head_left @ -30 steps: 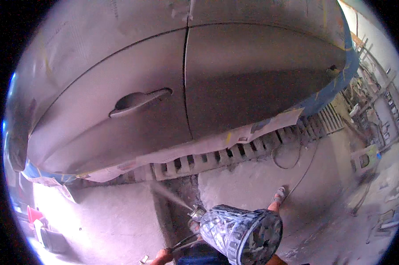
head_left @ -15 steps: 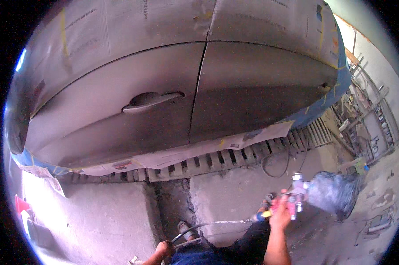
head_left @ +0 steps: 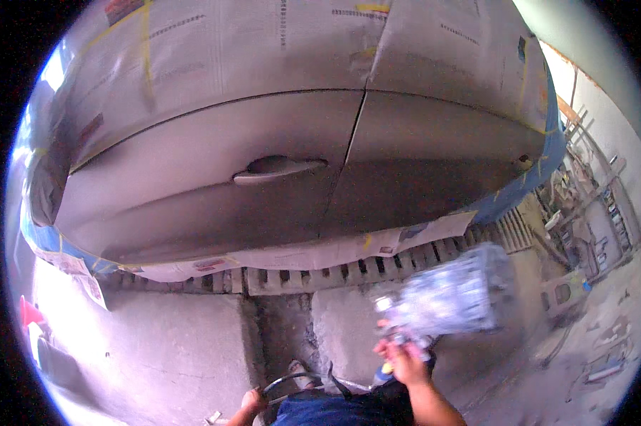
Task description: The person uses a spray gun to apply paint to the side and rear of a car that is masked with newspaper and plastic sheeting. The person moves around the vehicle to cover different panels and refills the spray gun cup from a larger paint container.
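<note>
My right hand (head_left: 407, 366) is closed around a spray gun (head_left: 400, 334), smeared by motion. A crumpled clear plastic bag (head_left: 454, 292) sticks out from the gun to the right, wrapped over its end. From the gun's lower end, near a yellow and blue fitting (head_left: 384, 372), a dark air hose (head_left: 286, 379) runs left across my body. My left hand (head_left: 254, 399) grips that hose at the lower edge. Beyond both hands stands a car side with a grey door panel (head_left: 199, 192) and its door handle (head_left: 280, 171); neither hand touches it.
Masking paper (head_left: 221, 42) with yellow tape covers the car above the doors, and more paper hangs along the sill. A slotted floor grate (head_left: 310, 278) runs beneath. Between concrete slabs lies a sunken channel (head_left: 283, 326). Metal frames and clutter (head_left: 597, 206) stand at right; a red object (head_left: 29, 311) at left.
My right hand has swung the spray gun and bag leftward, closer to my body. The car sits slightly further right and lower in the view. My left hand keeps hold of the hose.
</note>
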### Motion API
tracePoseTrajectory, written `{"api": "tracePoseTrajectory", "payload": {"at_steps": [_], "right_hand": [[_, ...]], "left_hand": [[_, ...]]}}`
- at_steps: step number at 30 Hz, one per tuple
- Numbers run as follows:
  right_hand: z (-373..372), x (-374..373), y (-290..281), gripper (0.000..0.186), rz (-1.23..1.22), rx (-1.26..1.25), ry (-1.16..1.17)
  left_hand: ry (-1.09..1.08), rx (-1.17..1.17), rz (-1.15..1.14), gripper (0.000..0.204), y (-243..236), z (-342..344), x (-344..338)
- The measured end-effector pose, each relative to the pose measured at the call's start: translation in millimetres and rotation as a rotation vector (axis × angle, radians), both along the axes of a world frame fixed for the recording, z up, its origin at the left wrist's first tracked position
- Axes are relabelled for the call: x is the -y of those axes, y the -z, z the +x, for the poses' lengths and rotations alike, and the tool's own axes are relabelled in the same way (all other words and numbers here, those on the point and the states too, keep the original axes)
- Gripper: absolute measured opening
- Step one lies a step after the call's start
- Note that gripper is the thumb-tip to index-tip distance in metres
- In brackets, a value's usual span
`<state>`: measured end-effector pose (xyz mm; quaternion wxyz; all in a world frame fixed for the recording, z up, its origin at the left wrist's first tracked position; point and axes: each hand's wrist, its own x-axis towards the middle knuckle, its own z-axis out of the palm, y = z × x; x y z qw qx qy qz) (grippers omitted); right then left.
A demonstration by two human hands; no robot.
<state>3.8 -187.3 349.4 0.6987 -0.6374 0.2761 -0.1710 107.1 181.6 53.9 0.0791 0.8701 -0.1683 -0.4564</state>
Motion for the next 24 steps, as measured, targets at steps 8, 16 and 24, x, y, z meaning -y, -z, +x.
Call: {"api": "tracePoseTrajectory", "payload": {"at_steps": [8,16,24], "right_hand": [[-17.5,81.1,-71.8,0.045,-0.308,0.321,0.529],[34.7,50.4,-31.5,0.030,-0.219,0.363,-0.346],[31.1,120.8,-86.1,0.020,-0.204,0.193,-0.179]], "left_hand": [[-0.122,0.031,-0.157,0.036,-11.6,28.4,21.0],[-0.036,0.111,0.019,0.031,-31.3,38.4,54.9],[-0.147,0.080,-0.045,0.020,-133.6,14.5,109.0]]}}
